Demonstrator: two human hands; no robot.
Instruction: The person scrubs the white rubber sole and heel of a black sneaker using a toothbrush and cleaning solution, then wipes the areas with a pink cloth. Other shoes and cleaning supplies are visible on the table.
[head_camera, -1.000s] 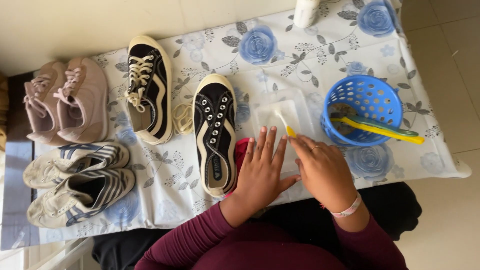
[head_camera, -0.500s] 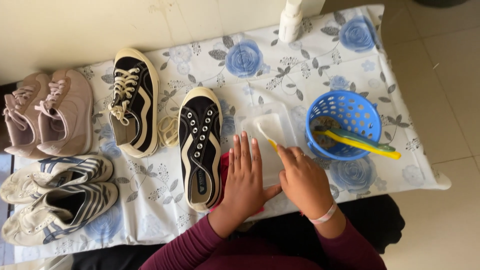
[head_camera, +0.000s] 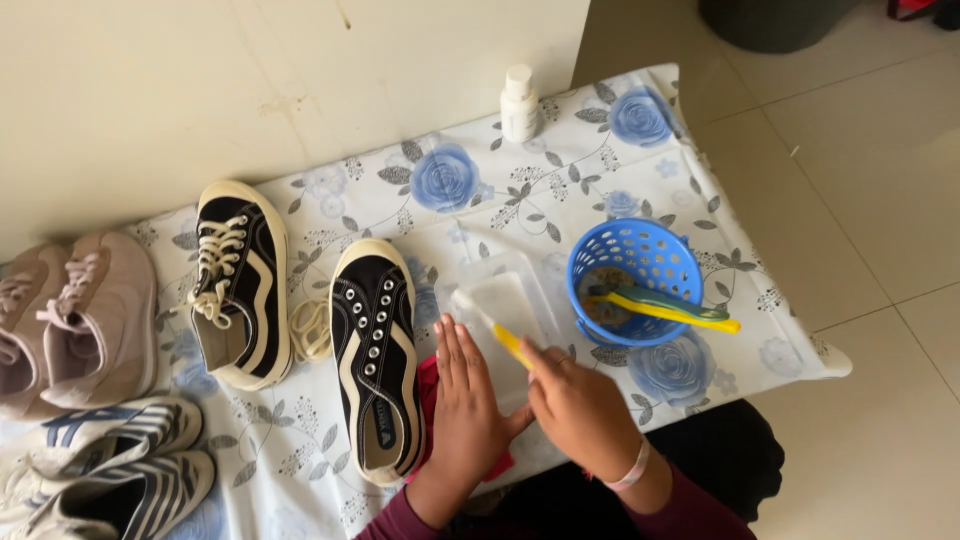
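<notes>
My right hand (head_camera: 580, 410) grips a yellow-handled toothbrush (head_camera: 492, 325) whose white head reaches into a clear plastic tray (head_camera: 520, 300) on the flowered cloth. My left hand (head_camera: 465, 405) lies flat, fingers together, on a pink cloth (head_camera: 428, 385) beside the tray's near left edge. Just left of that hand lies a black and cream sneaker without laces (head_camera: 378, 365). Its laced partner (head_camera: 238, 282) sits further left, with a loose coil of cream lace (head_camera: 312, 328) between the two.
A blue perforated basket (head_camera: 660, 265) holding a yellow and a green brush stands right of the tray. A white bottle (head_camera: 518, 102) stands at the back by the wall. Pink sneakers (head_camera: 75, 320) and striped grey sneakers (head_camera: 110, 465) lie at the left. The tiled floor (head_camera: 860, 180) is on the right.
The view has shifted so everything sits lower and more to the right. Both hands stay by the tray, and the brush head has moved further left into it.
</notes>
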